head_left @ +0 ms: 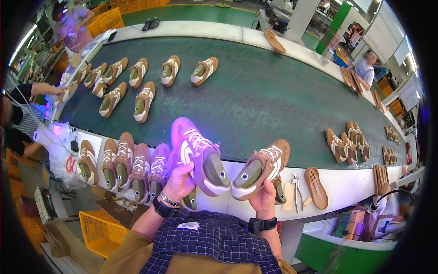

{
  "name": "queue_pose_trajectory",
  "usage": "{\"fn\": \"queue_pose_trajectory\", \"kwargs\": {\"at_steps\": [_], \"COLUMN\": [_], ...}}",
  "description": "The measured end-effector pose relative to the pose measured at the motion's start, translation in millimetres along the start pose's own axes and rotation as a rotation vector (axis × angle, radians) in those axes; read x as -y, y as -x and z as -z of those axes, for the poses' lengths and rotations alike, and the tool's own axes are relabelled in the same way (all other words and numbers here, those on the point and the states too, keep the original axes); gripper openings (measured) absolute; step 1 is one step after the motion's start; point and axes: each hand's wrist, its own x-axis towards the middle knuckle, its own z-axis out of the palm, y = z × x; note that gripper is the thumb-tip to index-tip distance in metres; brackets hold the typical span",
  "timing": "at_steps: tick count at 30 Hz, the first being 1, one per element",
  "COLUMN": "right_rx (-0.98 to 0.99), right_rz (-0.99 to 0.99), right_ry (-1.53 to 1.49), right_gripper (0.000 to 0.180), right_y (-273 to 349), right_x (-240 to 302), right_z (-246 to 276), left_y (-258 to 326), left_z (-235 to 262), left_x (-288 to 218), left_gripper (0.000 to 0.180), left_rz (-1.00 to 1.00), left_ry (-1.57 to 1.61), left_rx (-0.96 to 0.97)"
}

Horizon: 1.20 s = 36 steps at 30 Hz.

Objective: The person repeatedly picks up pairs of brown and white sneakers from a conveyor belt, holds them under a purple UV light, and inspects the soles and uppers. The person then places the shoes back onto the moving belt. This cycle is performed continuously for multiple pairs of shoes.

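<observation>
Purple light washes over the shoe (pixel 197 155) gripped in the left hand (pixel 179 181), fingers closed around its underside so the heel end points down toward the person and the toe tips up and away. The right hand (pixel 263 197) is closed on a second, tan and brown shoe (pixel 260 168), holding it from below with its white toe end aimed left, close beside the first but not quite touching. Both shoes are held up over the near white edge of the table (pixel 351 185), just short of the green conveyor belt (pixel 264 100).

A row of matching shoes (pixel 122 165) stands along that edge by the left hand (the ones nearest the wrist are partly hidden behind it, and their lower ends are cut off by the sleeve). Under the right hand another shoe (pixel 279 189) shows only as a sliver. A loose tan sole (pixel 316 187) and a pair of pliers (pixel 297 189) lie just to the right. Farther up the belt, more shoes (pixel 141 100) sit in loose pairs; the soles (pixel 349 146) at the right rim blur together.
</observation>
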Motion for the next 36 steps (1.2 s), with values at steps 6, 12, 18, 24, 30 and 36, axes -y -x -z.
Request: {"fn": "queue_pose_trajectory", "kwargs": {"at_steps": [6,12,18,24,30,36], "right_rx": [-0.011,-0.155,-0.018,0.074,0.367,0.463], "right_rz": [-0.218,-0.364,0.048,-0.188,-0.109,-0.177], "right_ry": [-0.020,0.331,1.548,0.882,0.986,0.934], "right_gripper": [0.053,0.044,0.054,0.074,0.068,0.069], "right_y": [-4,-3,18,22,18,22], "right_x": [-7,-3,4,9,-7,4], "right_z": [-2,10,16,-72,-76,-75], "left_y": [-1,-3,2,5,14,14], "left_z": [-17,-6,-12,-34,-40,-39], "left_x": [10,20,12,11,12,12], "left_gripper": [0.045,0.039,0.034,0.035,0.035,0.039], "left_rz": [0.095,0.069,-0.016,-0.098,-0.103,-0.064], "left_ry": [-0.271,-0.247,-0.237,-0.358,-0.409,-0.499], "left_rx": [0.009,-0.164,-0.255,-0.208,-0.184,-0.102]}}
